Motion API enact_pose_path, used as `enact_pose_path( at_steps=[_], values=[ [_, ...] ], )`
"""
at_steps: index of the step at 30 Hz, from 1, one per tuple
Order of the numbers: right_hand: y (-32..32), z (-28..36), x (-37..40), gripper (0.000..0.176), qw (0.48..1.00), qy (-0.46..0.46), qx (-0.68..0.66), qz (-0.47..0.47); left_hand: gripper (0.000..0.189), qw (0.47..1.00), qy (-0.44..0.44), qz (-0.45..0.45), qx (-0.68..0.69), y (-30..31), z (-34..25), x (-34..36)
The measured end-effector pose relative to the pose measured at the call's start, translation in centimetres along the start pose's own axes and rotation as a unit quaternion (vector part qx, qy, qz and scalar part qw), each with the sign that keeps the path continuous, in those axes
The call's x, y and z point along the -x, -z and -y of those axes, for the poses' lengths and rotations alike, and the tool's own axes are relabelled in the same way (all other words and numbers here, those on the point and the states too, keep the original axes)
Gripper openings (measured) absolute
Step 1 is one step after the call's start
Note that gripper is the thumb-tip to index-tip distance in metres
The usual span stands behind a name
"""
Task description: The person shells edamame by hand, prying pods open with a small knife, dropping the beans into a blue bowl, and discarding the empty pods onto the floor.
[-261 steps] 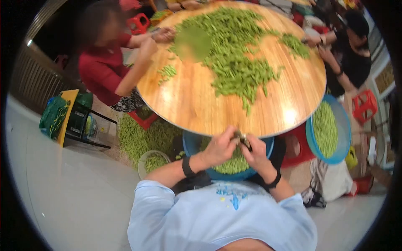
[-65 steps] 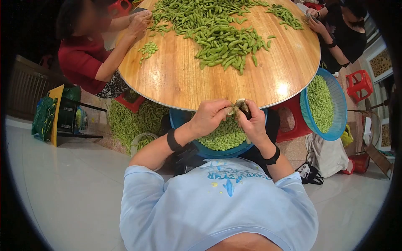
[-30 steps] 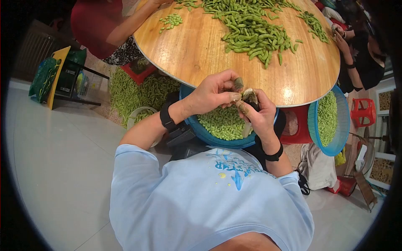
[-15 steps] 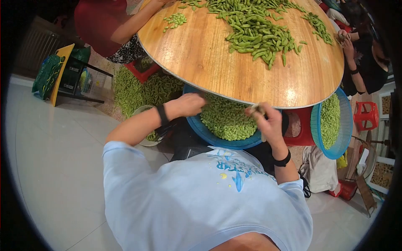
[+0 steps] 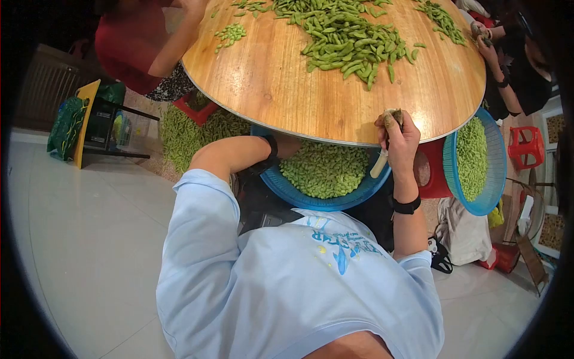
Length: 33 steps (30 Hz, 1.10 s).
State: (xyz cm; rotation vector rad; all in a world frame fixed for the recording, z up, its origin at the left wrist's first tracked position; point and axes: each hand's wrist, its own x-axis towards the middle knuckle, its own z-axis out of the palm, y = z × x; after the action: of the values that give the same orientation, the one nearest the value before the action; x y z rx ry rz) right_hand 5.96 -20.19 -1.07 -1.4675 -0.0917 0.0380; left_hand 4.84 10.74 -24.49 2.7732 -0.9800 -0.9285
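Observation:
My right hand (image 5: 399, 142) is closed at the front edge of the round wooden table (image 5: 239, 84). From its palm a small tool with a cream handle (image 5: 378, 164) sticks out downward; its working end is hidden. Something dark covers the thumb and fingertips. Below, a blue basin (image 5: 335, 205) holds shelled green beans (image 5: 326, 170). My left hand (image 5: 288, 146) is low over the basin's left side, partly under the table edge, its fingers shaded and hidden. Green bean pods (image 5: 353, 48) lie heaped on the table.
A small pile of shelled beans (image 5: 231, 33) lies near a person in a red top (image 5: 131, 48). Another person in black (image 5: 517, 72) works at the right, near a second blue basket (image 5: 493, 173). More pods (image 5: 179, 134) cover the floor; a red stool (image 5: 526, 148) stands right.
My left hand has moved down under the table edge at the basin's left side. My right hand has risen rightward to the table rim with the tool. The view has shifted slightly.

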Motion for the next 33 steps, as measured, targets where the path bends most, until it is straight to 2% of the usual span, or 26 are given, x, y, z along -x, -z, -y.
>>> enact_pose_path(
  at_steps=[2, 4, 5, 7, 8, 10, 11, 12, 13, 14, 15, 16, 17, 19, 21, 22, 23, 25, 26, 29, 31, 33],
  values=[
    [0.2, -0.3, -0.2, 0.012, 1.0, 0.012, -0.005, 0.008, 0.027, 0.999, -0.009, 0.019, 0.038, 1.2, -0.4, 1.0],
    [0.0, -0.4, -0.2, 0.011, 1.0, 0.017, 0.0, 0.005, 0.026, 0.998, -0.057, -0.034, -0.004, 1.8, -0.5, 1.8],
    [-0.2, -0.4, -0.2, 0.011, 1.0, 0.022, 0.003, -0.001, 0.026, 0.998, -0.053, -0.041, -0.002, 2.2, -0.7, 1.9],
    [0.1, -0.8, -0.2, 0.01, 1.0, 0.025, 0.013, 0.004, 0.027, 0.999, 0.028, 0.027, 0.015, 3.4, -1.4, 1.8],
    [0.2, -0.9, -0.3, 0.01, 1.0, 0.024, 0.018, 0.004, 0.027, 0.999, 0.034, 0.016, 0.021, 2.9, -0.9, 1.4],
    [0.5, -1.0, -0.5, 0.011, 0.999, 0.025, 0.03, 0.022, 0.028, 0.981, -0.047, -0.141, -0.124, 2.7, -0.3, 1.5],
    [0.5, -1.0, -0.5, 0.012, 0.999, 0.02, 0.035, 0.028, 0.028, 0.981, -0.035, -0.149, -0.117, 3.8, -0.4, 1.9],
    [0.4, -0.7, -0.5, 0.013, 0.999, 0.019, 0.025, 0.034, 0.028, 0.999, 0.029, -0.024, 0.026, 8.9, -2.8, 4.5],
    [0.4, -0.8, -0.5, 0.014, 0.998, 0.03, 0.033, 0.046, 0.029, 0.976, 0.088, 0.098, 0.173, 11.3, -4.0, 6.3],
    [0.2, -0.6, -0.4, 0.014, 0.998, 0.025, 0.035, 0.038, 0.028, 0.99, -0.02, -0.049, 0.132, 3.9, 0.5, 2.1],
    [-0.1, -0.5, -0.4, 0.014, 0.999, 0.022, 0.036, 0.029, 0.028, 0.988, -0.009, -0.06, 0.141, 4.9, 0.2, 3.4],
    [-0.2, -0.4, -0.3, 0.015, 0.999, 0.026, 0.037, 0.026, 0.028, 0.953, 0.062, -0.032, 0.294, 7.4, -1.0, 5.3],
    [0.2, -0.8, -0.4, 0.015, 0.998, 0.024, 0.05, 0.037, 0.028, 0.888, 0.125, -0.004, 0.443, 9.0, -1.8, 6.7],
    [0.0, -0.8, -0.5, 0.014, 0.999, 0.013, 0.032, 0.02, 0.026, 0.873, 0.106, 0.0, 0.477, 9.2, -1.1, 7.9],
    [-0.1, -0.9, -0.4, 0.012, 0.999, 0.019, 0.029, 0.031, 0.027, 0.744, 0.076, -0.06, 0.661, 8.2, -1.1, 9.1],
    [-0.2, -0.9, -0.5, 0.01, 0.999, 0.029, 0.017, 0.026, 0.025, 0.71, 0.053, -0.055, 0.7, 7.8, -1.0, 8.9],
    [-0.1, -1.0, -0.5, 0.01, 0.999, 0.029, 0.018, 0.033, 0.025, 0.707, 0.055, -0.061, 0.702, 7.3, -0.9, 9.2],
    [0.1, -1.0, -0.6, 0.009, 0.998, 0.029, 0.025, 0.044, 0.023, 0.673, -0.042, -0.023, 0.738, 9.2, -2.7, 12.1],
    [0.0, -0.9, -0.5, 0.009, 0.998, 0.031, 0.023, 0.041, 0.024, 0.656, -0.053, -0.015, 0.753, 9.2, -3.1, 12.7],
    [-0.2, -0.8, -0.4, 0.009, 0.998, 0.032, 0.026, 0.036, 0.028, 0.635, -0.033, -0.042, 0.771, 8.9, -4.5, 13.3],
    [0.0, -0.9, -0.4, 0.009, 0.999, 0.032, 0.021, 0.033, 0.032, 0.639, -0.036, -0.035, 0.767, 8.9, -5.0, 13.5],
    [0.1, -1.0, -0.4, 0.009, 0.999, 0.031, 0.014, 0.031, 0.031, 0.6, -0.021, -0.044, 0.799, 8.9, -5.6, 13.7]
  ],
)
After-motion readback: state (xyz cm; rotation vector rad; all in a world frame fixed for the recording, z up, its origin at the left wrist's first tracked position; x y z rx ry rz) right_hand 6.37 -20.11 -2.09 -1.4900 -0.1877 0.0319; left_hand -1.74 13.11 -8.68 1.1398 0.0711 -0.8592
